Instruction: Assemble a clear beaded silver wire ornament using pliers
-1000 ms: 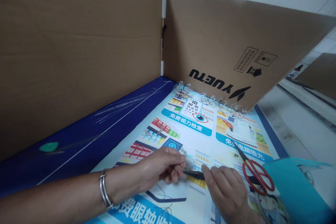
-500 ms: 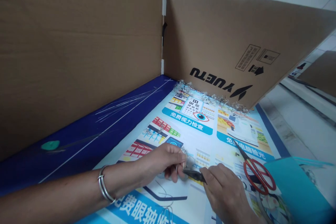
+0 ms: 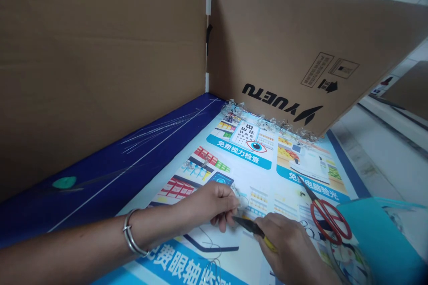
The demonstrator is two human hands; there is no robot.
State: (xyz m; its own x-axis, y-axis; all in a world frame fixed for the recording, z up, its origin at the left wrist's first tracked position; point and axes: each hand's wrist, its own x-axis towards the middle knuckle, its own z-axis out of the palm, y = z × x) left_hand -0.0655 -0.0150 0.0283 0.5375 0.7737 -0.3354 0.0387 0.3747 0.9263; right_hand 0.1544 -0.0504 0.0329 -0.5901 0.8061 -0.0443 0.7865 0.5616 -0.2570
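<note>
My left hand (image 3: 222, 207) is pinched closed on a thin wire piece (image 3: 241, 199) with fine loops that stick out past the fingertips. In my right hand (image 3: 287, 242) is a pair of pliers (image 3: 250, 226) with dark jaws and yellow handles. The tips of its jaws reach the fingertips of my left hand, at the wire. Whether the jaws grip the wire I cannot tell. Below my hands, bent loose wires (image 3: 212, 258) lie on the printed poster (image 3: 230, 171).
Red-handled scissors (image 3: 329, 220) lie to the right, next to a teal folder (image 3: 384, 236) and a coil of wire (image 3: 347, 258). Wire pieces (image 3: 274, 125) line the foot of the cardboard wall (image 3: 284, 44). Straight wires (image 3: 157, 129) and a green piece (image 3: 64, 182) rest on the left.
My right hand has turned and shifted slightly on the pliers, so more of a yellow handle shows. The left hand stays nearly in place, still pinching the wire.
</note>
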